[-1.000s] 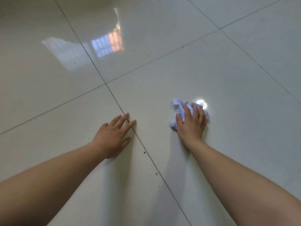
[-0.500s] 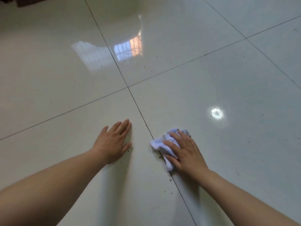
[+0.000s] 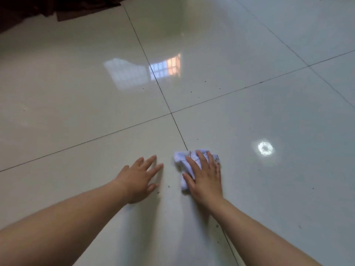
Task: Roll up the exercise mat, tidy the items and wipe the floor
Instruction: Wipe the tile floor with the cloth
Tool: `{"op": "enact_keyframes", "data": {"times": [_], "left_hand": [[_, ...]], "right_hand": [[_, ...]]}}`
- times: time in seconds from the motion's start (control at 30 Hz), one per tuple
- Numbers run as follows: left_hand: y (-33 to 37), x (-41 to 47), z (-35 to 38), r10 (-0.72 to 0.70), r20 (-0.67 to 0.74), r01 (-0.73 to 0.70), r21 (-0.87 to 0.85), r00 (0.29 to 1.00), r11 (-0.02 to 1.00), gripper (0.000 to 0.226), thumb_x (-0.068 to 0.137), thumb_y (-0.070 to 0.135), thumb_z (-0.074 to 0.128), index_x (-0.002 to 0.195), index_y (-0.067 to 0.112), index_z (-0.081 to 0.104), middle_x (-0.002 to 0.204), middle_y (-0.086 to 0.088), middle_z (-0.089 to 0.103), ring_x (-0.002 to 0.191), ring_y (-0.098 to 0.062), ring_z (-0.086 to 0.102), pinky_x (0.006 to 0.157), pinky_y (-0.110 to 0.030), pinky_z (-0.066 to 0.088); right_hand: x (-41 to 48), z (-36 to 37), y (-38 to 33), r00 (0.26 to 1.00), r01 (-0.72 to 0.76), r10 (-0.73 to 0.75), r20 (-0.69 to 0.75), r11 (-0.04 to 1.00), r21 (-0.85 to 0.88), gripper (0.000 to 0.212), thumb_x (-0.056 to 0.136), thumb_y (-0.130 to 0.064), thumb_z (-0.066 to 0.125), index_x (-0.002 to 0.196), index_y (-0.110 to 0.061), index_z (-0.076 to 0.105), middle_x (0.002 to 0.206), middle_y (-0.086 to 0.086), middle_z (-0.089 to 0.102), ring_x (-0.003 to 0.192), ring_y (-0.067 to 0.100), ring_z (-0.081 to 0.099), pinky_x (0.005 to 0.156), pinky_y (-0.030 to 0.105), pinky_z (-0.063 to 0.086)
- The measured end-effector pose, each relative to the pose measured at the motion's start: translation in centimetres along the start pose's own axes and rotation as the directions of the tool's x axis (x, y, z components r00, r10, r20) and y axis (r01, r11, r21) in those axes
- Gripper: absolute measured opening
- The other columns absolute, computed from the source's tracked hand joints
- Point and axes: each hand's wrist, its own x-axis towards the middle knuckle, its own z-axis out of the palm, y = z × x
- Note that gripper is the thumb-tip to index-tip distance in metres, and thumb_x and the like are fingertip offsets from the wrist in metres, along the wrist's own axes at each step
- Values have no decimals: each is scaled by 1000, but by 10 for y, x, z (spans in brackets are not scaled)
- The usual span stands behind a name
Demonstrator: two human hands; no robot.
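Our right hand has swept the crumpled white cloth left to the grout line, just beside our left hand. Both hands' fingers lie spread flat, the right pressing the cloth, the left bracing on the floor. Wiping continues; dark specks remain.

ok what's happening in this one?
A person is wiping a glossy tiled floor by hand. The right hand presses a crumpled white cloth flat against the floor, over a grout line. The left hand rests open on the tile beside it, apparently as a brace. Small dark specks lie near the hands. Some dark fabric shows at the far left corner.
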Motion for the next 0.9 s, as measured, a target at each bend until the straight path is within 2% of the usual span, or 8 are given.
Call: {"op": "enact_keyframes", "data": {"times": [0.07, 0.13, 0.23, 0.3, 0.4, 0.6, 0.8, 0.9], "left_hand": [[-15, -11, 4, -31, 19, 30, 19, 999, 999, 62, 96, 52, 24, 147, 38, -8, 157, 6, -16, 146, -24, 1, 107, -44, 31], [-21, -15, 11, -117, -5, 116, -69, 993, 991, 62, 97, 51, 25, 148, 37, -7, 157, 5, -15, 145, -24, 2, 107, -43, 31], [-10, -11, 16, -284, -92, 231, -373, 954, 898, 63, 97, 48, 28, 149, 32, -3, 158, 4, -10, 145, -22, 3, 112, -43, 27], [1, -16, 21, -311, -95, 237, -454, 946, 859, 63, 97, 48, 28, 150, 30, -1, 158, 3, -9, 145, -22, 1, 113, -43, 24], [7, -25, 36, -272, -64, 231, -369, 960, 900, 64, 97, 50, 26, 149, 32, -5, 157, 4, -16, 146, -21, -7, 114, -44, 21], [-13, -20, 32, -207, -122, 172, -249, 971, 953, 59, 98, 46, 28, 148, 38, -3, 158, 5, -11, 145, -20, -9, 115, -46, 14], [-30, 10, 15, -202, -212, 147, -249, 956, 957, 58, 98, 44, 29, 147, 43, -2, 158, 4, -13, 145, -20, -9, 115, -46, 12], [-45, 36, 4, -264, -269, 178, -305, 926, 936, 59, 97, 47, 28, 146, 41, -6, 157, 5, -14, 145, -18, -9, 115, -45, 11]], "right_hand": [[-5, -3, 6, 998, 62, -62, 13, 998, -23, 48, 81, -55, 40, 125, -36, 45, 134, 2, 52, 128, 27, 36, 106, 43, 28], [-3, -9, 16, 995, 99, -98, 30, 995, -31, 51, 78, -59, 40, 123, -36, 47, 132, 2, 54, 124, 29, 43, 97, 46, 41], [7, -11, 27, 984, 169, -166, 63, 985, -41, 54, 75, -64, 42, 120, -35, 48, 130, 5, 54, 123, 31, 36, 94, 48, 43], [9, -5, 24, 982, 187, -187, 36, 982, -6, 52, 77, -62, 42, 119, -32, 48, 131, 6, 51, 123, 33, 33, 101, 47, 37], [1, -1, 17, 979, 205, -205, -8, 978, 29, 50, 81, -57, 43, 122, -29, 51, 133, 3, 41, 124, 35, 33, 104, 48, 23], [1, 6, 14, 966, 258, -257, -13, 965, 47, 43, 83, -51, 43, 121, -30, 47, 133, -2, 39, 124, 31, 35, 98, 46, 27], [51, 9, -9, 982, 188, -184, -38, 970, 154, 41, 83, -47, 46, 118, -27, 56, 128, 2, 51, 122, 30, 34, 99, 42, 23], [84, 11, -19, 988, 153, -150, -29, 975, 162, 43, 83, -49, 44, 118, -28, 55, 130, 4, 52, 124, 32, 35, 100, 39, 18]]}}
